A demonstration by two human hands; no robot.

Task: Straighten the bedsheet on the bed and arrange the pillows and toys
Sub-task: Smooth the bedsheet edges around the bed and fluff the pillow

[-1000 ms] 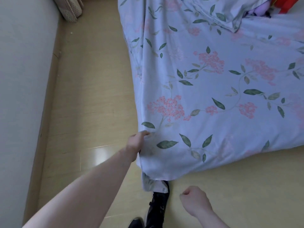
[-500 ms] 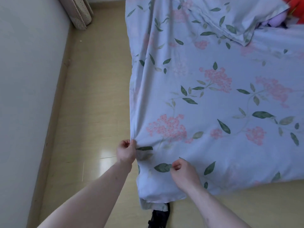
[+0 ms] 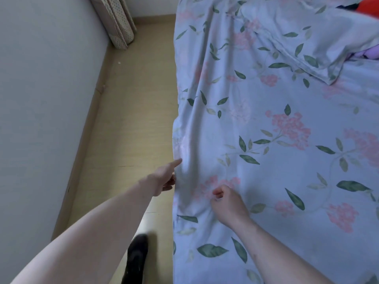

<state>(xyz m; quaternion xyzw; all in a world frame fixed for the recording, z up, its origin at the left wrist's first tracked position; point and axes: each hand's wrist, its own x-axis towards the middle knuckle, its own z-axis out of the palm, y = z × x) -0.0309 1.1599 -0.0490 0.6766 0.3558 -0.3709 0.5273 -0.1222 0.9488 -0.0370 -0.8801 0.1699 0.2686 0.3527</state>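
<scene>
The pale blue bedsheet (image 3: 276,171) with pink flowers and green leaves covers the bed and hangs over its left edge. My left hand (image 3: 165,178) is at that hanging edge, thumb stretched out and touching the fabric, fingers straight and partly hidden behind the sheet. My right hand (image 3: 227,201) lies on top of the sheet near the edge, fingers curled and pinching the fabric, with creases running from it. A pillow (image 3: 328,37) in the same print lies at the top right. A red toy (image 3: 367,7) and a purple toy (image 3: 369,54) peek out beside it.
A narrow strip of wooden floor (image 3: 131,119) runs between the bed and the grey wall (image 3: 41,119) on the left. A folded patterned mat or curtain (image 3: 117,23) stands in the far corner. My black shoe (image 3: 135,261) is on the floor beside the bed.
I have moved forward along the bed's left side. My left hand let go of the sheet corner and now reaches straight-fingered to the hanging edge. My right hand shifted further onto the sheet.
</scene>
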